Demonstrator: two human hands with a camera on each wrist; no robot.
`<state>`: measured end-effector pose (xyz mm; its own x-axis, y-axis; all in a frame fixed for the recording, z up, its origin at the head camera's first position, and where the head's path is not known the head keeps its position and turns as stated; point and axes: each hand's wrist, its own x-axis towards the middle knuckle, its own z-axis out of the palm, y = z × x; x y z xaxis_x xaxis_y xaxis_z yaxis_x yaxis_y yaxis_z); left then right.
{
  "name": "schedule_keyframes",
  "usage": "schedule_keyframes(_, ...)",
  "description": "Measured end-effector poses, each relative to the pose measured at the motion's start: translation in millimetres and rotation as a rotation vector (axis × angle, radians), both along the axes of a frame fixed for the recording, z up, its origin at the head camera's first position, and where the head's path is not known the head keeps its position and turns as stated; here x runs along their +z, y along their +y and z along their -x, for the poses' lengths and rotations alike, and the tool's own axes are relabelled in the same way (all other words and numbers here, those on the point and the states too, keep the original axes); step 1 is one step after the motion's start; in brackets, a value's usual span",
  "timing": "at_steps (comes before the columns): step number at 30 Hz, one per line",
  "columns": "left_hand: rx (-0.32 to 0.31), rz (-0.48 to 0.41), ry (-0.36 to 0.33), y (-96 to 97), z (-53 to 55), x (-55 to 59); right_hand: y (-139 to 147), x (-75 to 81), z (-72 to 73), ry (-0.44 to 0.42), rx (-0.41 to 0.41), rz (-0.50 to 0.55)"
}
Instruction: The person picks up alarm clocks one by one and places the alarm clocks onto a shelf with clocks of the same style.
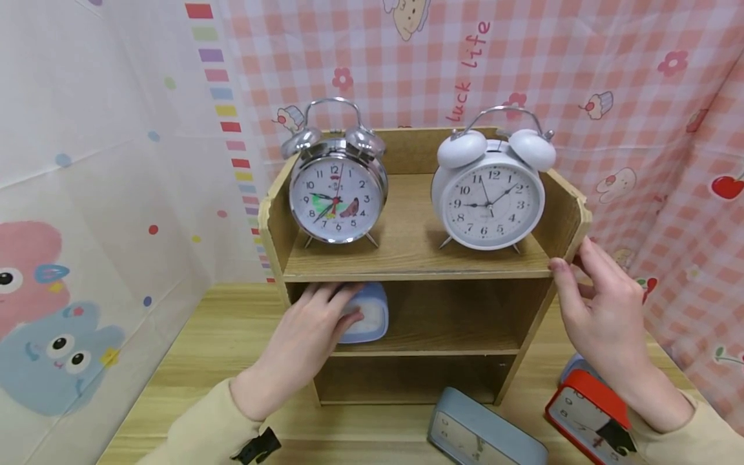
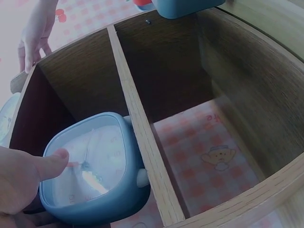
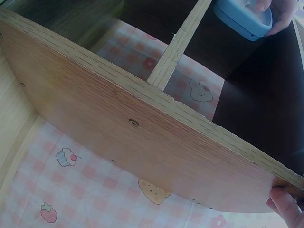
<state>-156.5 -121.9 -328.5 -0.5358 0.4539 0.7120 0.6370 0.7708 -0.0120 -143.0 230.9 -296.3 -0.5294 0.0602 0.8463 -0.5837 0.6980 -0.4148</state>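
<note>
My left hand (image 1: 308, 326) holds a light blue alarm clock (image 1: 376, 307) at the left of the middle level of a wooden shelf (image 1: 418, 276). In the left wrist view, its thumb lies across the face of the blue clock (image 2: 97, 159), while the other fingers are mostly hidden behind the body. My right hand (image 1: 610, 313) grips the shelf's right side panel (image 3: 142, 128), thumb at the front edge and fingers on the outer side. Above, a silver twin-bell clock (image 1: 339, 200) stands at the left of the top level and a white twin-bell clock (image 1: 491, 200) at the right.
On the table (image 1: 192, 381), a grey-blue rectangular clock (image 1: 485, 429) lies before the shelf's lower right. A red clock (image 1: 589, 413) sits farther right, partly covered by my right forearm, with a bluish object (image 1: 575, 363) behind it. A checked curtain (image 1: 610, 77) hangs behind.
</note>
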Motion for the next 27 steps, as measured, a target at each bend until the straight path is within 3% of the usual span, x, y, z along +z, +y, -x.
schedule_keyframes(27,0.017,0.073,0.042,0.9,4.6,-1.4,-0.1,0.5,-1.1,-0.003,0.005,-0.004)
